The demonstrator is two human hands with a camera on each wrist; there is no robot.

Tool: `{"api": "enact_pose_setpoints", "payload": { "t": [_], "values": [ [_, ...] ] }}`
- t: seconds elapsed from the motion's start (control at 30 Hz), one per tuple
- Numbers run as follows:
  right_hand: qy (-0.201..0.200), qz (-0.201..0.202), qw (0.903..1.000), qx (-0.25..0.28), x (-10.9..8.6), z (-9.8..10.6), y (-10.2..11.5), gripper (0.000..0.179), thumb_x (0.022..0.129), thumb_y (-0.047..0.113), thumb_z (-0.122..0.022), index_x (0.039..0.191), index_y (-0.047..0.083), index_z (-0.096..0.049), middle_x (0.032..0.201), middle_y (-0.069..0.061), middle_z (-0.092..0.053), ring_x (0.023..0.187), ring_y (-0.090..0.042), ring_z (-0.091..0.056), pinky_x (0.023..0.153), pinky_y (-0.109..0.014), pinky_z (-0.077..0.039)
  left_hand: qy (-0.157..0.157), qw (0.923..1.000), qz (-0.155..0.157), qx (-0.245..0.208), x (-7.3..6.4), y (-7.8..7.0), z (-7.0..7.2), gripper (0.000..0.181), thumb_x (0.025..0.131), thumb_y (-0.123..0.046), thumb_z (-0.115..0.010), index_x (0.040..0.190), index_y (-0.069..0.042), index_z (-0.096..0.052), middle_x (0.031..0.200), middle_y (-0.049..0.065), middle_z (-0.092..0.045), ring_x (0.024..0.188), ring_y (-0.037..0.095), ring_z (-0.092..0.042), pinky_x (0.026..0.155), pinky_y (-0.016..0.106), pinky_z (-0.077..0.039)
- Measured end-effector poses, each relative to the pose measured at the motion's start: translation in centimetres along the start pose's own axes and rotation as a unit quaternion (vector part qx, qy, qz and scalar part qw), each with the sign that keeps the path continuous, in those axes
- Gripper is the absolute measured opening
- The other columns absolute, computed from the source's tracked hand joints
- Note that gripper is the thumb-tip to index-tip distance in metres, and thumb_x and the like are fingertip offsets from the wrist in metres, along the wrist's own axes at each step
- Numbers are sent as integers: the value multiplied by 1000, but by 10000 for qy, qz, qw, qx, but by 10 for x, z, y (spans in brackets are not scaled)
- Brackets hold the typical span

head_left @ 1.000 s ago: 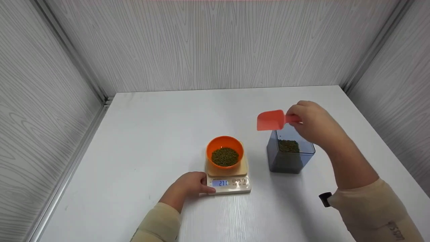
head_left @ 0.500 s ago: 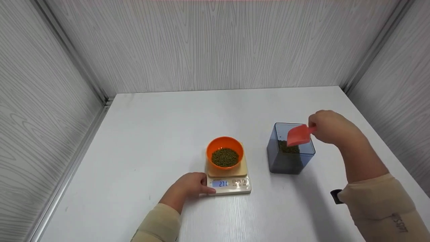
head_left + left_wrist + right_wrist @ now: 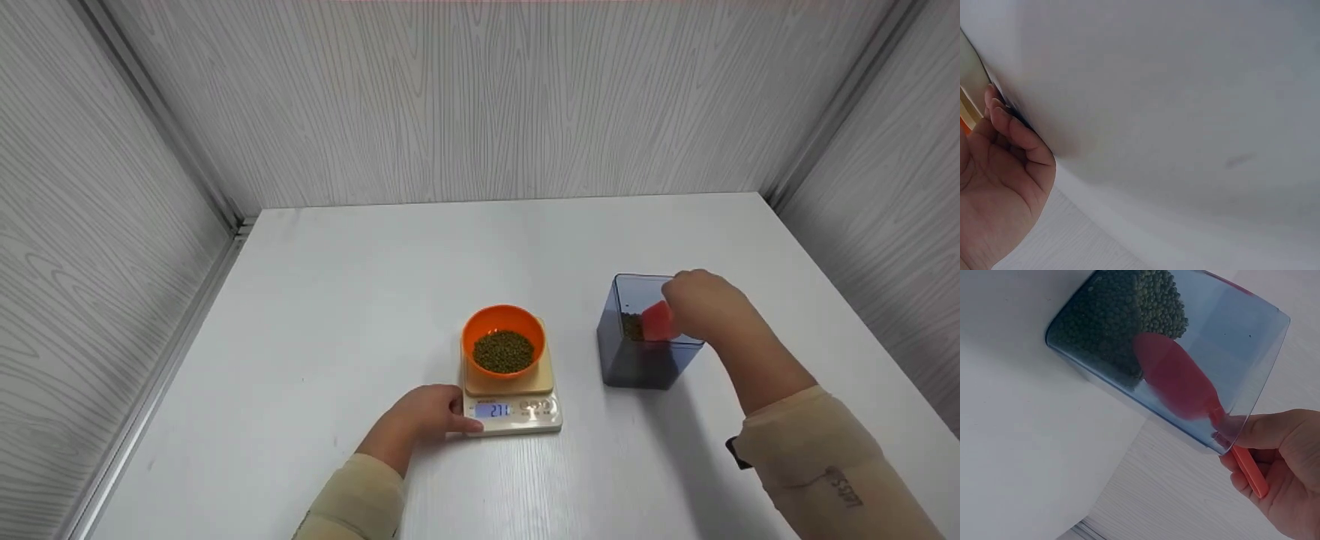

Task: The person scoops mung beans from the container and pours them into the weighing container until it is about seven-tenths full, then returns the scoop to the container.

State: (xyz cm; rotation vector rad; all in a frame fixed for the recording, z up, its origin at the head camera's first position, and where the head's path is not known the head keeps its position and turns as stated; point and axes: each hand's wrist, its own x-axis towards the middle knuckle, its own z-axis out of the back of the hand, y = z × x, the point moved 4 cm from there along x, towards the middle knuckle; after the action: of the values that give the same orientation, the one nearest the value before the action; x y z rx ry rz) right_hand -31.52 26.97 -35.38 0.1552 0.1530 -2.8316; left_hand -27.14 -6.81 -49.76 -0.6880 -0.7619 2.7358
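Note:
My right hand (image 3: pixel 705 304) grips the handle of a red plastic scoop (image 3: pixel 1176 377) over the far right corner of a clear bluish container (image 3: pixel 637 364). The scoop's blade is down inside it, its tip at the green mung beans (image 3: pixel 1159 304). My left hand (image 3: pixel 427 412) holds the front left corner of a digital kitchen scale (image 3: pixel 525 424), thumb on top beside the display and fingers (image 3: pixel 1022 132) curled against the side. On the scale's platform stands an orange bowl (image 3: pixel 469 349) part filled with mung beans (image 3: pixel 502 352). The display appears to read 271.
The white table (image 3: pixel 360 285) carries the scale in the middle and the container to its right. Grey wood-grain panels (image 3: pixel 480 105) rise behind and on both sides.
My right hand has swung the scoop from left of the container's rim, first rightward, then down into it. My left hand, the scale and the bowl stay put, the reading unchanged.

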Motion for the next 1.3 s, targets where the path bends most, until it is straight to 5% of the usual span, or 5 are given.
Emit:
{"api": "enact_pose_setpoints", "payload": {
  "t": [0.27, 0.8, 1.3],
  "values": [
    [186, 147, 9986, 466, 7, -3, 3, 16, 75, -7, -60, 89, 1, -65, 75, -10, -57, 71, -24, -49, 63, -37, -46, 15, 10000, -30, -12, 1, 0, 0, 42, 70, -49, -73, 72, -14, -50, 65, -3, -45, 67, 15, -45, 62, 31, -33],
    [608, 525, 9873, 1370, 19, -28, 2, 8, 80, 2, -57, 82, 6, -64, 70, -3, -54, 68, -19, -48, 61, -31, -40, 22, 10000, -20, 17, -2, -2, 3, 43, 70, -49, -73, 71, -13, -49, 65, -3, -44, 66, 16, -44, 61, 31, -33],
    [165, 649, 9805, 1848, 12, -25, -16, 6, 83, 4, -62, 84, 9, -67, 75, 0, -58, 72, -19, -51, 66, -33, -45, 107, 9999, 41, -18, -1, -3, 2, 43, 71, -49, -72, 73, -13, -50, 65, -2, -44, 68, 16, -45, 61, 31, -33]
  ]
}}
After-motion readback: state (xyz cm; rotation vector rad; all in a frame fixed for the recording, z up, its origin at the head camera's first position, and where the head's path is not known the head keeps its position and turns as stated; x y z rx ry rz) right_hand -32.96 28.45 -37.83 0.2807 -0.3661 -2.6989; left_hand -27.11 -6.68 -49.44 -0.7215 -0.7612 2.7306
